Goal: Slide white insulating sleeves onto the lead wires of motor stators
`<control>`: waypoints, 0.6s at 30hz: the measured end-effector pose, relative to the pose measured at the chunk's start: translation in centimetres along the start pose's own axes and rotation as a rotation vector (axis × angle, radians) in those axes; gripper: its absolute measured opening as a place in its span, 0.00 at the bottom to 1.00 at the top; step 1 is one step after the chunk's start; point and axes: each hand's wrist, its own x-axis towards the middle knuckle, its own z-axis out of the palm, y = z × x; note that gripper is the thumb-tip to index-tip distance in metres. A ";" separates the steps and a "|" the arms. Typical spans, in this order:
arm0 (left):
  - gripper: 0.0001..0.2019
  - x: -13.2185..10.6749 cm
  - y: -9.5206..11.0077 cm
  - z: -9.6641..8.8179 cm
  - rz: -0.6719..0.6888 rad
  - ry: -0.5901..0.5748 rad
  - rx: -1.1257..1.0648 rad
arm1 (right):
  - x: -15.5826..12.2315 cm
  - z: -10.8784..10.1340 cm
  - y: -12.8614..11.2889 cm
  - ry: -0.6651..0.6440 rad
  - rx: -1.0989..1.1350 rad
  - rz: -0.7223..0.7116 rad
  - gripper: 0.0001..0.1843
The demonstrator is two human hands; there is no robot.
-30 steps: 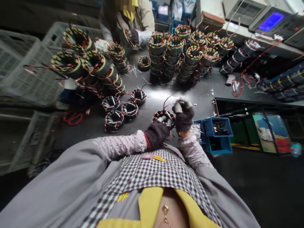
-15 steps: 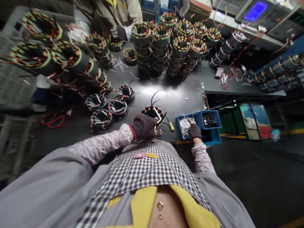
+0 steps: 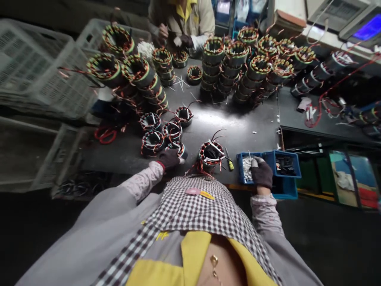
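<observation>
A wound stator [image 3: 211, 153] with copper coils and white strips across its top lies on the black table [image 3: 238, 127], right in front of me. My gloved left hand [image 3: 168, 158] lies to its left, fingers curled against a smaller stator [image 3: 178, 148]; whether it grips it I cannot tell. My gloved right hand [image 3: 262, 173] reaches into the left compartment of a blue bin [image 3: 241, 158] filled with white insulating pieces [image 3: 246, 166], and its fingertips pinch one. A yellow-handled screwdriver [image 3: 229, 163] lies between the stator and the bin.
Three more stators [image 3: 162, 133] sit left of centre. Tall stacks of stators [image 3: 238, 67] fill the back of the table and its left [image 3: 131, 75]. A co-worker [image 3: 184, 24] sits opposite handling parts. Grey crates [image 3: 38, 75] stand on the left. Red wires [image 3: 315, 111] lie at right.
My right hand left the stator and went to the blue bin, where it stays. My left hand moved off the centre stator to the smaller one on its left.
</observation>
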 end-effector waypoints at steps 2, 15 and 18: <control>0.10 0.0 -0.7 1.1 -0.022 -0.052 0.038 | 0.2 -0.6 -4.6 -0.014 0.023 -0.131 0.25; 0.24 1.0 10.6 -3.1 0.530 -0.090 0.230 | 3.7 -1.7 -17.8 -0.648 -0.457 -0.635 0.19; 0.22 2.9 12.7 -0.6 0.502 -0.155 0.387 | 4.3 -2.2 -18.3 -0.702 -0.423 -0.542 0.23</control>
